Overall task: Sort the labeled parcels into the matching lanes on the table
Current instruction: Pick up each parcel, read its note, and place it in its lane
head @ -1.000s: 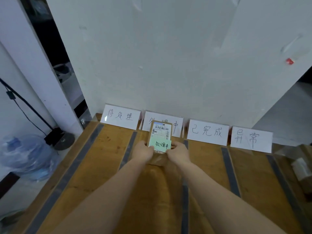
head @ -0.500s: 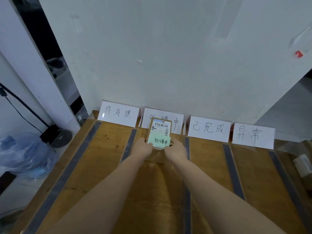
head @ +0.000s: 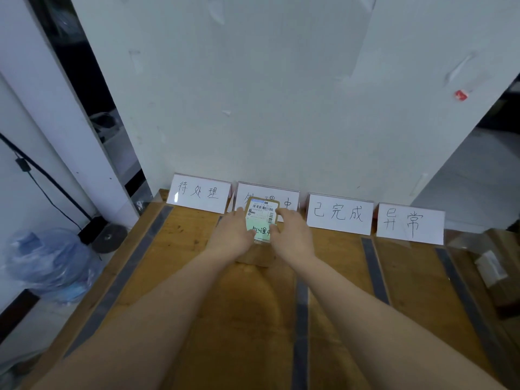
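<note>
Fingers (head: 283, 213) of both hands are closing on the long sides of a small brown cardboard parcel (head: 263, 211). The left hand (head: 230, 235) is flanking its left edge and the right hand (head: 292, 237) its right, with both thumbs pressing on the pale green handwritten sticky note (head: 260, 230) below its white barcode label. Both hands are therefore holding the parcel, and neither is spreading wide.

A second ago the hands were gripping only its near corners. Now they are reaching further along it, and the parcel is sitting closer to the white sign card (head: 289, 203) at the far end, covering part of its writing.

The parcel is lying in the second lane from the left of the wooden table (head: 183, 249), between grey tape strips (head: 300, 305). The characters on the note appear to be matching those on the card behind. Whether it is resting on the wood or on something brown beneath it, I cannot tell.

As I am reading it, this parcel is being seated in its proper lane, and only the letting go is remaining for it.
</note>
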The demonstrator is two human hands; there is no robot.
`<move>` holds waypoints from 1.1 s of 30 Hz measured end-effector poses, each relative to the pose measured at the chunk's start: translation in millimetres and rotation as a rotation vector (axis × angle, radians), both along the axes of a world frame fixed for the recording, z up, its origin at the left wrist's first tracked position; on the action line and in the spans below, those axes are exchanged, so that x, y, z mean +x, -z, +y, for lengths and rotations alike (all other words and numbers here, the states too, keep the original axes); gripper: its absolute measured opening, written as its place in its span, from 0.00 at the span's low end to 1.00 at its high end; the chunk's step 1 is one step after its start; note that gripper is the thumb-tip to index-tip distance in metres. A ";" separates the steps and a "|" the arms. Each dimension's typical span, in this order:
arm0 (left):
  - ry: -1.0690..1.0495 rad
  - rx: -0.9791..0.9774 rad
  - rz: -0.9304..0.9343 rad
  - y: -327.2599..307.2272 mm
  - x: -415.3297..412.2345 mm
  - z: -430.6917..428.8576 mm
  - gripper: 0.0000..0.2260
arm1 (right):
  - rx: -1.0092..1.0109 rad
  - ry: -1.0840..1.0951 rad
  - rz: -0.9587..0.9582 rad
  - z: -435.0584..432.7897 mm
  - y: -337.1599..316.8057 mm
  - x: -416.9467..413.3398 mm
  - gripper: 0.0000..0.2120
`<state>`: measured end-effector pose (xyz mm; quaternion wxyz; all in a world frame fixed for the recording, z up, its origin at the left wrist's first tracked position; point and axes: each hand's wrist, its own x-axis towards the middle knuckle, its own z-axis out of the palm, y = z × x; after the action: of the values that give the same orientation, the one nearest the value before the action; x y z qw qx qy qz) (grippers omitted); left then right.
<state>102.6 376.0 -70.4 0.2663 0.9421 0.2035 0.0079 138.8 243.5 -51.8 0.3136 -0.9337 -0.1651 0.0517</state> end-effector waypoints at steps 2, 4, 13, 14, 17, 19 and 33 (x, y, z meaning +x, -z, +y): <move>0.032 0.136 -0.021 -17.9 -7.5 -3.0 0.16 | -0.072 -0.080 -0.077 -11.4 -11.8 -3.0 0.20; 0.074 0.253 -0.046 -34.9 -16.8 -8.7 0.14 | -0.172 -0.147 -0.148 -24.5 -23.4 -6.8 0.21; 0.164 0.552 -0.132 -101.1 -64.4 -51.1 0.12 | -0.416 -0.223 -0.285 -82.1 -82.8 -40.8 0.24; 0.176 0.575 -0.137 -107.8 -69.8 -56.9 0.11 | -0.428 -0.217 -0.298 -88.9 -89.4 -46.2 0.24; 0.214 0.623 -0.160 -127.5 -86.4 -75.0 0.11 | -0.467 -0.192 -0.330 -110.8 -107.4 -64.2 0.23; 0.245 0.653 -0.190 -138.3 -98.6 -86.9 0.11 | -0.487 -0.159 -0.357 -126.4 -117.3 -78.5 0.22; 0.484 0.666 -0.337 -169.9 -205.7 -194.0 0.03 | -0.517 0.108 -0.436 -245.3 -154.2 -216.3 0.17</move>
<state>-103.2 182.0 99.5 -0.0280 0.9826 -0.0827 0.1640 -77.5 -1.7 102.4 0.0263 -0.9787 -0.1602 -0.1256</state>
